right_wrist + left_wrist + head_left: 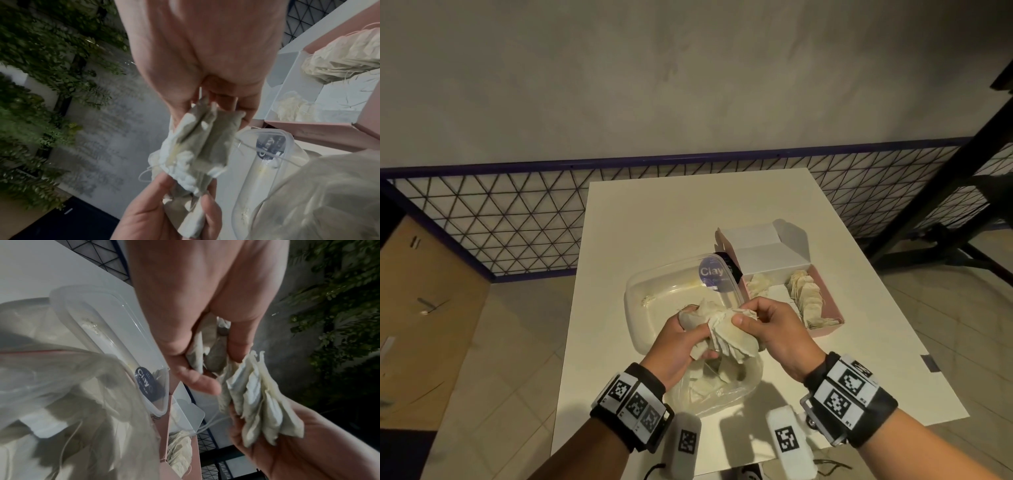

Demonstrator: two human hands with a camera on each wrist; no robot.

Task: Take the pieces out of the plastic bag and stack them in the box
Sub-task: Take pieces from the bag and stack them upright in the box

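Both hands hold a bunch of pale tea bags [726,334] above the table. My left hand [683,337] grips the left end of the bunch [205,356]. At its right end my right hand [763,325] pinches the fanned-out bags [197,138]. Below the hands lies the clear plastic bag [717,387] with more tea bags inside. The pink box [828,329] stands open to the right, with a row of tea bags [810,298] stacked along its right side and a small heap [758,284] at its left.
A clear plastic lid [678,294] with a round blue sticker [714,272] lies on the white table [654,212] behind the hands. A wire mesh fence [500,219] runs behind the table. A cardboard box [424,308] stands on the floor at the left.
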